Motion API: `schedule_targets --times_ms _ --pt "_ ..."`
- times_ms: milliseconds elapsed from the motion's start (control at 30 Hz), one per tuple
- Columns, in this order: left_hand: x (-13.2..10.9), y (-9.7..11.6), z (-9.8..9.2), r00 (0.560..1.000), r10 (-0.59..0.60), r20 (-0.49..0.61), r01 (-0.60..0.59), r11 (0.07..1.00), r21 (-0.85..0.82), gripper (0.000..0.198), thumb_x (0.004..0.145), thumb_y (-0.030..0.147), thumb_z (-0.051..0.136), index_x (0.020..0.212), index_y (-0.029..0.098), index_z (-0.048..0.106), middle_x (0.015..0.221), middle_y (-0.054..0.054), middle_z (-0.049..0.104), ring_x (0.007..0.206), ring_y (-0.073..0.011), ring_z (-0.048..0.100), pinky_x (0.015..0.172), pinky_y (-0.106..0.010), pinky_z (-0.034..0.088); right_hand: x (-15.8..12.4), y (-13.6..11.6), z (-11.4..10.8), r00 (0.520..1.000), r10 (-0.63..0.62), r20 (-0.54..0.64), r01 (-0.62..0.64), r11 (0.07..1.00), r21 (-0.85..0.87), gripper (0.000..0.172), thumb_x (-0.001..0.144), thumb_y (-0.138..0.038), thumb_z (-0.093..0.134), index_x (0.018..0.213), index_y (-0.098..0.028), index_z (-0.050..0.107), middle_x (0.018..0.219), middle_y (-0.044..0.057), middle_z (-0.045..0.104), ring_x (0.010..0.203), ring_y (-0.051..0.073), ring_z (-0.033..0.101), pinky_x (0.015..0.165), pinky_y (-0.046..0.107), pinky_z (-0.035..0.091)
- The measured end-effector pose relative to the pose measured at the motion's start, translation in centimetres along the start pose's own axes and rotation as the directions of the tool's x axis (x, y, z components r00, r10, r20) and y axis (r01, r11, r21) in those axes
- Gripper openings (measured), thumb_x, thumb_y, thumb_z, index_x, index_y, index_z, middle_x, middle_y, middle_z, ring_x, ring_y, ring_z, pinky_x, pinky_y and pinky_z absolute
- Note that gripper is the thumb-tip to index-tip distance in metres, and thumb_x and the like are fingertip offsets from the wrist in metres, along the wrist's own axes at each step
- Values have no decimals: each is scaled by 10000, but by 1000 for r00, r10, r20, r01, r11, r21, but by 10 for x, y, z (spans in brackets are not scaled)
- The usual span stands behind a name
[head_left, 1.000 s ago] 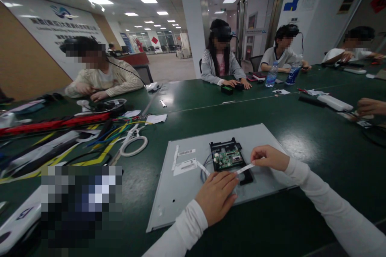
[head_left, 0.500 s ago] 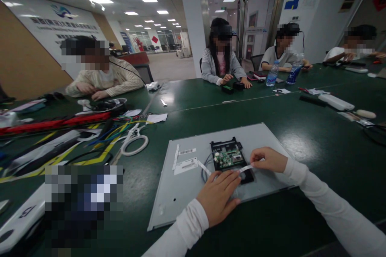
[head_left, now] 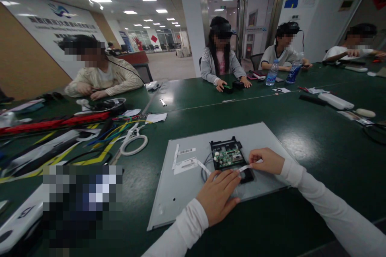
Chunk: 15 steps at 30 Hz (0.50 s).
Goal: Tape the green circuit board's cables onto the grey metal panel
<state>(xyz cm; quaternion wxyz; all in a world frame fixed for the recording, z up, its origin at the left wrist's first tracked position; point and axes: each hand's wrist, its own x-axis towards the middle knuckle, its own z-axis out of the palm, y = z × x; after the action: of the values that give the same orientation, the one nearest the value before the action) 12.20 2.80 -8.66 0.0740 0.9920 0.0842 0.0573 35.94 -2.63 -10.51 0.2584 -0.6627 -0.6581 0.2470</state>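
Observation:
A flat grey metal panel lies on the table in front of me, with a black plastic frame on it. A green circuit board sits inside that frame. My left hand rests flat over the frame's near-left side, fingers stretched out across a narrow white strip. Part of the strip is hidden under those fingers, and a white length shows on their far left. My right hand pinches the strip's right end between thumb and fingers, just right of the frame. A thin grey cable curves beside the frame.
On the left are a white ring-handled tool, coloured wires, a red strip and a blurred-out device. Several people sit around the green table. Two bottles and a white object stand or lie to the right.
My right hand has shifted very slightly left, still pinching the strip. My left hand stays put. Across the table, a person's hand has lowered onto a small green-and-black box.

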Motion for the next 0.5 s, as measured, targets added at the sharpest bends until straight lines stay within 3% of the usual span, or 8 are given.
schedule_targets --times_ms 500 --pt "0 0 -1 1000 10 8 -10 1000 7 451 831 376 391 1251 222 335 1331 -47 343 1194 -216 316 949 -393 260 0 2 4 1000 19 -14 -21 995 -103 101 689 -270 563 736 -182 577 625 -13 558 592 105 494 571 211 337"
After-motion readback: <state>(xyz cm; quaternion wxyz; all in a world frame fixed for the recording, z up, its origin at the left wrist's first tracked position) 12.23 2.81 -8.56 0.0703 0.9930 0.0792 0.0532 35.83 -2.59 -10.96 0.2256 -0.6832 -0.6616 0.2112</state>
